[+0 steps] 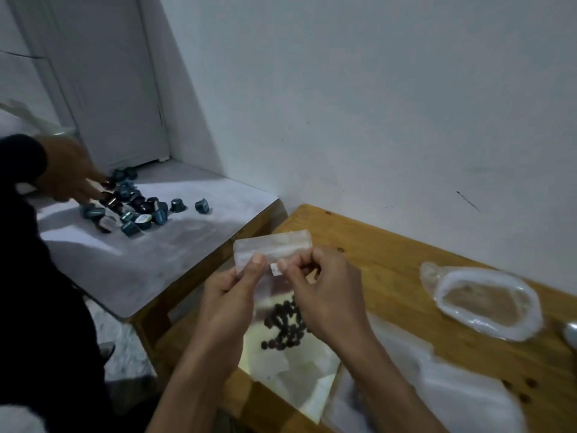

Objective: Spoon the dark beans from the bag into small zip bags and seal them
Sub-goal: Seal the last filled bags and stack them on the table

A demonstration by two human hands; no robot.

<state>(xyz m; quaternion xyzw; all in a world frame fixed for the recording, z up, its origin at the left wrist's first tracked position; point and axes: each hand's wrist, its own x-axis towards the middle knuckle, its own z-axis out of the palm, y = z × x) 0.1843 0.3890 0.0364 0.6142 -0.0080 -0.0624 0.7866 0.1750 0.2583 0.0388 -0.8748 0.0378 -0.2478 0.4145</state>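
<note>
I hold a small clear zip bag [274,245] upright over the near left corner of the wooden table [390,245]. Dark beans [285,323] lie in its lower part. My left hand [228,304] pinches the zip strip from the left with thumb and fingers. My right hand [324,292] pinches the same strip from the right, thumbs almost meeting. The big open plastic bag [487,301] with rolled-down rim lies at the table's right. A metal spoon [571,332] shows at the right edge.
More clear plastic bags [437,379] lie on the table under my right forearm, with a few loose beans [518,389] beside them. To the left, a grey-topped table [140,264] bears several teal capsules [137,207]; another person's hand [71,170] reaches over them.
</note>
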